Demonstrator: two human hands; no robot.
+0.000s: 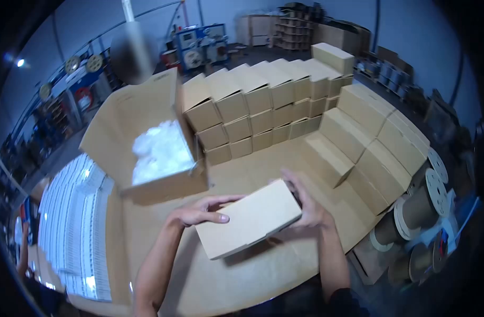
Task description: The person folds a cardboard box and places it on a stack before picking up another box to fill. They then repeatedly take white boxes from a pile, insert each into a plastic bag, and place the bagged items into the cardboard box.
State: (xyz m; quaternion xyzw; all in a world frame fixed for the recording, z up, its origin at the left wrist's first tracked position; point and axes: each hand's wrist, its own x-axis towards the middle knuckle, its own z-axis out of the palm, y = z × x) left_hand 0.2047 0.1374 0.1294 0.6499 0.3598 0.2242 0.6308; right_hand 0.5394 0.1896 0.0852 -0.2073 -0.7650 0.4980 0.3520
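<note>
A closed brown cardboard box (250, 219) is held tilted above the cardboard-covered table (242, 285). My left hand (202, 210) grips its left end, the thumb lying on the top face and the fingers along the far side. At the right end, my right hand (306, 203) wraps round the box, with part of its fingers hidden behind it. Beyond the hands stand rows of similar stacked boxes (260, 100).
A large open carton (163, 193) with white bagged items stands at the back left. Stacked white strips (76, 227) lie at the left. More boxes (358, 142) are stacked at the right, beside spools (426, 195). Part of another person's arm (24, 248) shows far left.
</note>
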